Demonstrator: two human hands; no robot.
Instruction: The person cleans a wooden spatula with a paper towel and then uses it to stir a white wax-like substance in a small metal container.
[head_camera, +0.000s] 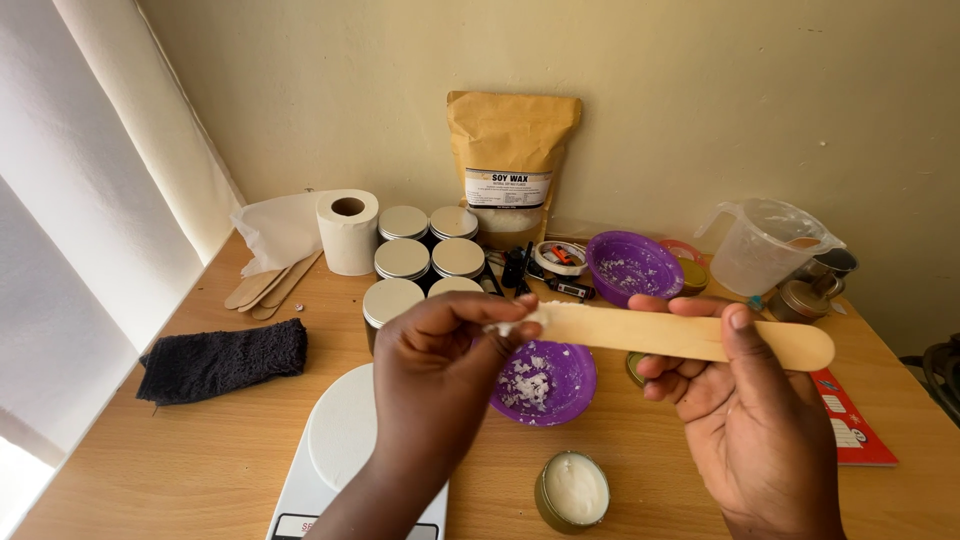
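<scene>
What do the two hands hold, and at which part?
The right hand grips a flat wooden stick around its middle and right part. The left hand pinches the stick's left tip, where white wax clings.

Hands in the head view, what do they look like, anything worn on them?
Both the left hand and the right hand are bare: no gloves, rings, watch or bracelets show. No sleeve reaches the visible part of either forearm. The fingernails are short and unpainted, as far as they can be seen.
</scene>
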